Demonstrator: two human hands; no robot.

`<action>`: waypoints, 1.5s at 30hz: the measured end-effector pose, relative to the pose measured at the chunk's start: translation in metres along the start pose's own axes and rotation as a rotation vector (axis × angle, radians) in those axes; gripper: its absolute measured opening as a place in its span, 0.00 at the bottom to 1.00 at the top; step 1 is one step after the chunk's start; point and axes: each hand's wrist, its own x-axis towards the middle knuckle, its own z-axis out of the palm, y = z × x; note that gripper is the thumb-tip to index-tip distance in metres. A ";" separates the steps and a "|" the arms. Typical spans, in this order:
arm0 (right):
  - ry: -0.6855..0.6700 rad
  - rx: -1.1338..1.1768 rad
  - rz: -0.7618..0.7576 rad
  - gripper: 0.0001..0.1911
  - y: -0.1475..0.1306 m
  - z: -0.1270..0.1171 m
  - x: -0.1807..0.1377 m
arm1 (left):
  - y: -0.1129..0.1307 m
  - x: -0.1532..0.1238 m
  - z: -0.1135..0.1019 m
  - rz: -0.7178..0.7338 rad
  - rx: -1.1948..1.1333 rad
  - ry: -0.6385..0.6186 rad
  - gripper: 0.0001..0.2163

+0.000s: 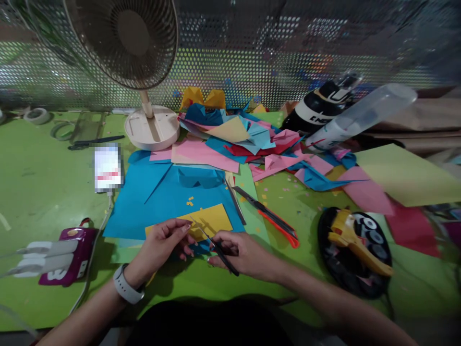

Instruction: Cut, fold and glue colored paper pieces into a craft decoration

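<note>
My right hand point(240, 255) is closed on small black scissors point(216, 247), their thin blades pointing up and left over a yellow paper sheet point(212, 218). My left hand point(163, 245), with a white watch on its wrist, pinches a small blue paper piece point(200, 248) between the two hands. The yellow sheet lies on a large blue sheet point(158, 197). Both hands hover just above the green table point(36, 192) near its front edge.
A fan point(151, 122) stands at the back, beside a heap of coloured paper point(248, 139). Orange-handled scissors point(279, 225) lie to the right, then a black tray with a yellow tool point(355, 240). A phone point(108, 168) and a purple power strip point(70, 257) sit at left.
</note>
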 end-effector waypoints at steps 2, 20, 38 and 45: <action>0.012 -0.035 -0.006 0.17 0.000 0.000 0.000 | 0.001 0.000 0.000 0.006 0.015 0.011 0.15; 0.003 0.064 0.036 0.18 -0.002 0.000 0.002 | 0.004 0.000 -0.001 -0.040 0.050 -0.029 0.16; -0.071 0.040 0.035 0.21 -0.011 -0.005 -0.004 | 0.003 -0.003 0.001 -0.011 -0.006 -0.001 0.17; -0.114 -0.013 0.031 0.21 -0.015 -0.004 -0.005 | 0.000 -0.003 0.000 0.005 -0.032 -0.044 0.18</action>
